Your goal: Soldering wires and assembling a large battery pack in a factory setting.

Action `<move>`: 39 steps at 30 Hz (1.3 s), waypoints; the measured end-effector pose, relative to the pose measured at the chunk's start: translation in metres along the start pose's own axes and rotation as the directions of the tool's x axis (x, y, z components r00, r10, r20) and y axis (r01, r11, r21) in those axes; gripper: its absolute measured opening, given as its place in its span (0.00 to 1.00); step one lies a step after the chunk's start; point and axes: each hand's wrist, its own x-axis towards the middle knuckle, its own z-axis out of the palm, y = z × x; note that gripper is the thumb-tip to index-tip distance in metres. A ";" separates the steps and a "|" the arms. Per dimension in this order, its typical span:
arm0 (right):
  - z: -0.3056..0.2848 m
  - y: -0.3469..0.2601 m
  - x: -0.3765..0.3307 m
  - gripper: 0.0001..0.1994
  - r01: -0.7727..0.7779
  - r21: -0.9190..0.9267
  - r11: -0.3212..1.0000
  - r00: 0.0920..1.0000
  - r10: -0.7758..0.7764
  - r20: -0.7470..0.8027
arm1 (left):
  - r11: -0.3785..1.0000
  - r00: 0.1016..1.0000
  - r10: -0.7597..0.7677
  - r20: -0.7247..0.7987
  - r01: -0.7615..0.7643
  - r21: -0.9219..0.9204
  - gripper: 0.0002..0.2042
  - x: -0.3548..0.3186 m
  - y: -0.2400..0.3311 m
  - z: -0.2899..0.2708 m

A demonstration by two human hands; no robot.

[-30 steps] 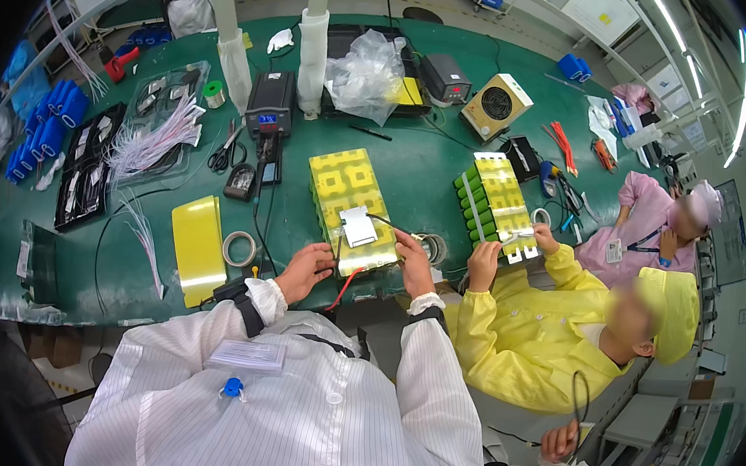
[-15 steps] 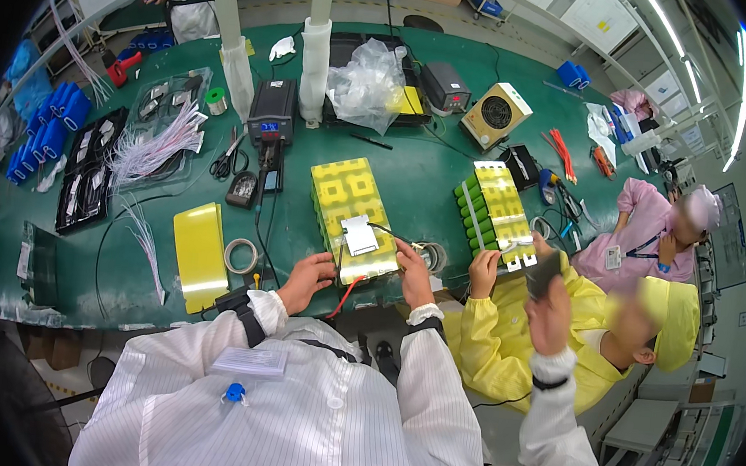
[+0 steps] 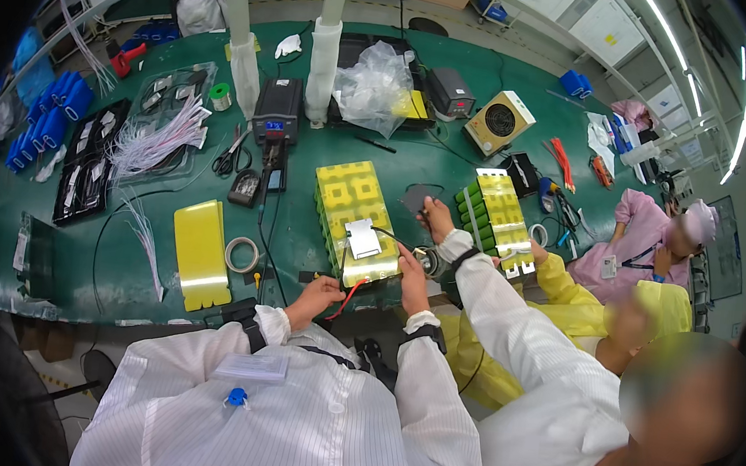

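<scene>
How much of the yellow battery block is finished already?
The battery block already wears yellow sheets and a white card. The left hand pinches a red wire at its near edge while the right hand steadies its right side by a black wire. The wires hang loose, and a yellow sheet lies unused nearby.

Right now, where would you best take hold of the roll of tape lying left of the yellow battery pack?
The tape roll lies flat on the green table, its open hole facing up. Come from above and pinch its ring wall, one finger inside the hole, thumb outside.
</scene>
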 end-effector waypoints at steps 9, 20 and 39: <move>0.009 0.013 -0.016 0.19 0.006 0.031 1.000 0.985 0.000 -0.175 | 0.999 0.961 0.022 0.276 -0.010 -0.045 0.08 -0.017 -0.013 -0.014; 0.032 0.084 -0.095 0.28 -0.242 0.311 0.919 0.875 0.345 -0.340 | 0.992 0.917 0.119 0.380 -0.123 -0.014 0.21 -0.048 -0.064 -0.036; 0.104 0.130 -0.202 0.13 -0.647 -0.129 0.751 0.749 0.658 0.075 | 0.904 0.795 -0.138 -0.591 0.345 0.253 0.10 -0.189 -0.306 -0.272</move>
